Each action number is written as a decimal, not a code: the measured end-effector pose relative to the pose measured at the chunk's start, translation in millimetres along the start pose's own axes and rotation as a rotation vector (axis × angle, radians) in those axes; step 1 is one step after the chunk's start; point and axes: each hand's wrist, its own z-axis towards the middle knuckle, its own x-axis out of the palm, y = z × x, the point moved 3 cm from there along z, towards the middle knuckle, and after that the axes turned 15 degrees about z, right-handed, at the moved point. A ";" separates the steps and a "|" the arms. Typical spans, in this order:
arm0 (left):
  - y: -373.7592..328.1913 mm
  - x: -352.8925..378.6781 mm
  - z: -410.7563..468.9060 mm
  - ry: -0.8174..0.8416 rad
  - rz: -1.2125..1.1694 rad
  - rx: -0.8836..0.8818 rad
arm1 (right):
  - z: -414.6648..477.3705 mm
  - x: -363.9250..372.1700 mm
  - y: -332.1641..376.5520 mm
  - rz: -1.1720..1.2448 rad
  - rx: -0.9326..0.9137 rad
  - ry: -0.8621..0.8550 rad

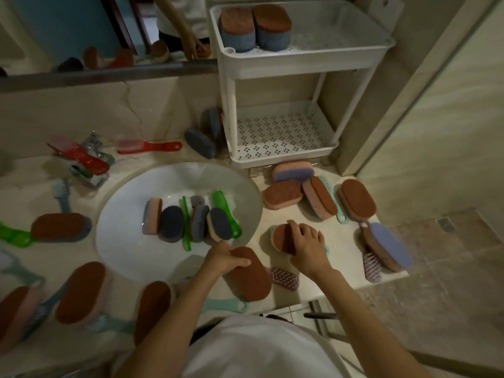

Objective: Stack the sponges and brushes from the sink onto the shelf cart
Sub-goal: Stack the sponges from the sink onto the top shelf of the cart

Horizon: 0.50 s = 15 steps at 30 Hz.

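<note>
My left hand (225, 259) grips the near end of a brown-topped sponge (251, 276) lying on the counter by the sink's front right rim. My right hand (306, 244) rests with curled fingers on another brown sponge (283, 238) just right of the sink. The white sink (131, 249) holds several sponges (171, 223) on edge and two green brushes (226, 211). The white shelf cart (308, 42) stands at the back right; its top tray holds two brown-and-blue sponges (256, 27), and the lower perforated tray (281, 135) has nothing on it.
More sponges and brushes lie scattered on the counter: a cluster (316, 195) right of the sink, a purple one (387, 246) near the counter's right edge, several along the left. Red brushes (81, 156) rest on the faucet. A mirror is behind.
</note>
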 end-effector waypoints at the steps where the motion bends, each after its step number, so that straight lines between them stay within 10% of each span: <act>1: -0.9 0.3 -0.9 0.001 -0.067 -0.001 | -1.3 -1.1 0.1 0.008 0.005 -0.011; 15: -75.3 -101.3 -32.9 -0.193 -0.643 0.306 | 9.6 -111.3 61.4 0.357 -0.218 -0.476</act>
